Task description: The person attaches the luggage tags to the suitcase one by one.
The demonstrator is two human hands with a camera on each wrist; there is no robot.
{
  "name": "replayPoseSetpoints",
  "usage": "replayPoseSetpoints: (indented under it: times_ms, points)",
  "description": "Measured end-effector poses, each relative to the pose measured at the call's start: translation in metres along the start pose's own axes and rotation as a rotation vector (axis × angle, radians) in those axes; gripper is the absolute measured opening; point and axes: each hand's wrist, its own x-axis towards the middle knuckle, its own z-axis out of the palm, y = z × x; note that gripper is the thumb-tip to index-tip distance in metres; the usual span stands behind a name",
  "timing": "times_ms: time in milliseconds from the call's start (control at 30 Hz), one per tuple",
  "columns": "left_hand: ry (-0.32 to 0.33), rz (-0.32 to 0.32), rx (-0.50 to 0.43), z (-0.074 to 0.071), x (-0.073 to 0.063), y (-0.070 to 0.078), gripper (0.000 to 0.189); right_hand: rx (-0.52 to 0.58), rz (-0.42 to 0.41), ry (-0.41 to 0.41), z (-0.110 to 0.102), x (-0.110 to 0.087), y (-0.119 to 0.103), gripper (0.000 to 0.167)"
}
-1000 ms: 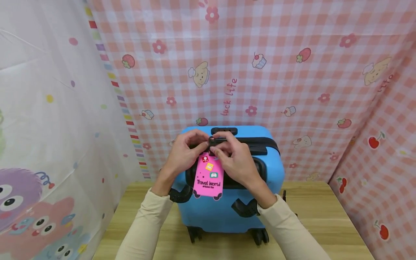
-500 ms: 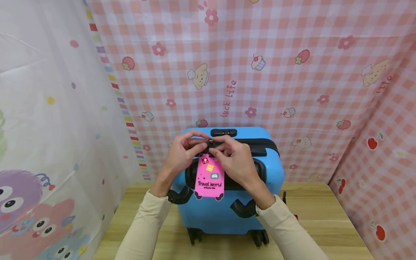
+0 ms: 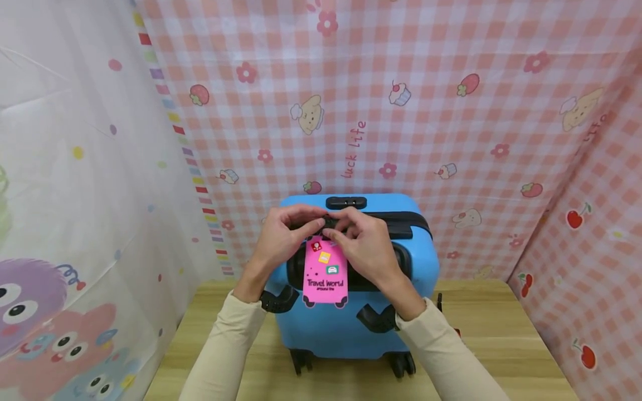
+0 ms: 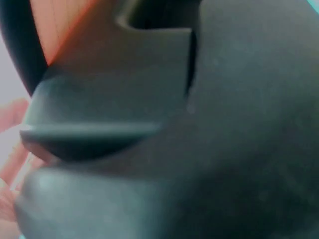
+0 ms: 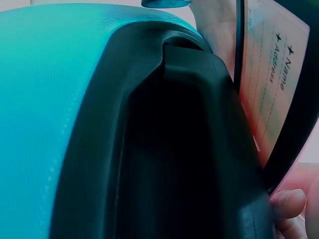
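Note:
A pink luggage tag (image 3: 326, 275) lettered "Travel World" hangs at the front of a blue suitcase (image 3: 341, 337). My left hand (image 3: 281, 236) pinches the tag's black strap with thumb and forefinger, near the suitcase's black carry handle (image 3: 391, 228). From the other side, the thumb and forefinger of my right hand (image 3: 368, 245) pinch the strap too. The fingertips of both hands nearly meet and hide most of the strap. In the right wrist view, the tag's back shows a name and address card (image 5: 274, 74) beside the black handle (image 5: 199, 79).
The suitcase stands on its wheels on a wooden tabletop (image 3: 501, 323). A black combination lock (image 3: 346, 203) sits on its top. Pink checked cloth (image 3: 426, 128) hangs behind and at the right, and a white patterned sheet (image 3: 100, 184) at the left.
The tag has shifted slightly to the right. My fingertips have closed in over the strap, and less of it shows. Both forearms stay nearly in place.

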Motion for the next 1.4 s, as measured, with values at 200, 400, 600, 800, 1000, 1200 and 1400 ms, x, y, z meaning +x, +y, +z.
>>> replayPoseSetpoints:
  times_ms: [200,400,600,800,1000,1200,1400]
  points:
    - [0.002,-0.001,0.007,0.0001,-0.0027,0.0005,0.019,-0.012,-0.025,-0.012,0.0019,-0.0018,-0.0005,0.03]
    - [0.007,-0.008,0.002,0.0012,-0.0041,0.0009,0.018,0.008,-0.071,-0.011,0.0034,-0.0039,0.0021,0.023]
    - [0.007,-0.013,-0.009,0.0008,-0.0047,0.0009,0.019,0.041,-0.081,0.016,0.0039,-0.0035,0.0008,0.016]
    - [0.002,-0.028,0.0,0.0013,-0.0041,0.003,0.02,0.041,-0.063,0.039,0.0033,-0.002,-0.0028,0.016]
    - [0.01,-0.049,0.026,0.0017,-0.0028,0.0033,0.019,0.032,-0.106,0.056,0.0043,-0.0015,-0.0025,0.013]
    - [-0.006,-0.062,0.008,0.0015,-0.0031,0.0017,0.018,0.03,-0.146,0.059,0.0066,-0.0016,-0.0028,0.009]
    - [-0.018,-0.096,0.009,0.0003,-0.0043,0.0035,0.02,0.024,-0.132,0.069,0.0087,-0.002,-0.0033,0.011]
